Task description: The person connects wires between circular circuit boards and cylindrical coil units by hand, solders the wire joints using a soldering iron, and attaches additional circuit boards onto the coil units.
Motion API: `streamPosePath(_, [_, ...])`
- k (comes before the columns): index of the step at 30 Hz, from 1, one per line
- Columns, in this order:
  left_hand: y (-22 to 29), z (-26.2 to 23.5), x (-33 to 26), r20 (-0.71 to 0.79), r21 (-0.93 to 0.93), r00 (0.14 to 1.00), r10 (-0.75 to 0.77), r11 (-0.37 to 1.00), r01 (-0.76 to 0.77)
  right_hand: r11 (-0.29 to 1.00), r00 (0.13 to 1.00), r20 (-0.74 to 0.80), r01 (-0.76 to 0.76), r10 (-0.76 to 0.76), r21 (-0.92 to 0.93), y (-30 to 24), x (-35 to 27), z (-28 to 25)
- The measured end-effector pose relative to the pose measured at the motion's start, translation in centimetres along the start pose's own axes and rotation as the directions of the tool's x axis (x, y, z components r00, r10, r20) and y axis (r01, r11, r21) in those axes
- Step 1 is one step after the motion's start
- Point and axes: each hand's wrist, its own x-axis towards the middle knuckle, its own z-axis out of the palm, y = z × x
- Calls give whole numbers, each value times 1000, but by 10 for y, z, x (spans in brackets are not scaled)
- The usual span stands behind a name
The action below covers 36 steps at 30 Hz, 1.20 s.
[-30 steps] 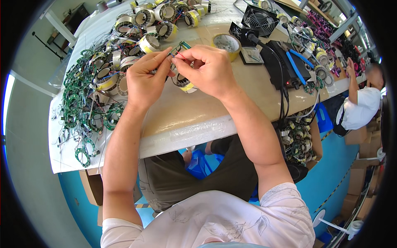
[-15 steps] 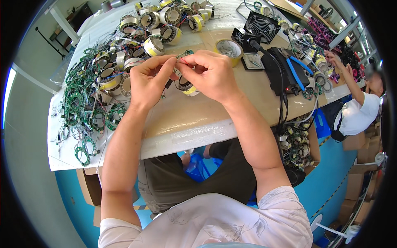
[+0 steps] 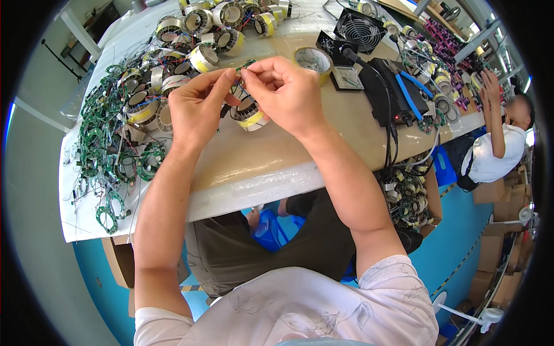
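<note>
My left hand and my right hand meet fingertip to fingertip above the table, both closed in a pinch on thin wires. Just behind the fingertips shows a bit of green circuit board, mostly hidden by my fingers. Below, between the hands, is a ring-shaped motor stator wrapped in white and yellow tape, with wires running up from it. Whether it rests on the table or hangs, I cannot tell.
Stators with yellow tape pile up at back left, beside tangled green ring boards. At right are a tape roll, a black fan, a black box and blue-handled pliers. Another person sits at far right.
The stator between my hands shows more fully now. My fingertips stay pinched together, now slightly apart. The whole view has shifted a little. The other person's hands have come up together.
</note>
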Motion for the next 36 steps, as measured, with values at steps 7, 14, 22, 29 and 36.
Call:
streamPosePath(7, [-5,1,0,-10,-23,999,42,999,-42,998,999,-5,45,-45,-40,-3,0,-1])
streamPosePath(14, [-4,2,-1,-1,-9,997,78,997,-78,993,997,-20,71,-73,-97,-2,1,-3])
streamPosePath(22, [-1,1,-2,-8,19,992,128,992,-128,923,956,-18,277,-293,-268,4,2,-1])
streamPosePath(29, [-4,5,-2,-23,43,967,253,967,-252,941,958,-28,273,-284,-200,4,1,-1])
streamPosePath(36, [-1,5,-2,-4,65,961,276,959,-275,948,960,-50,261,-274,-182,7,2,1])
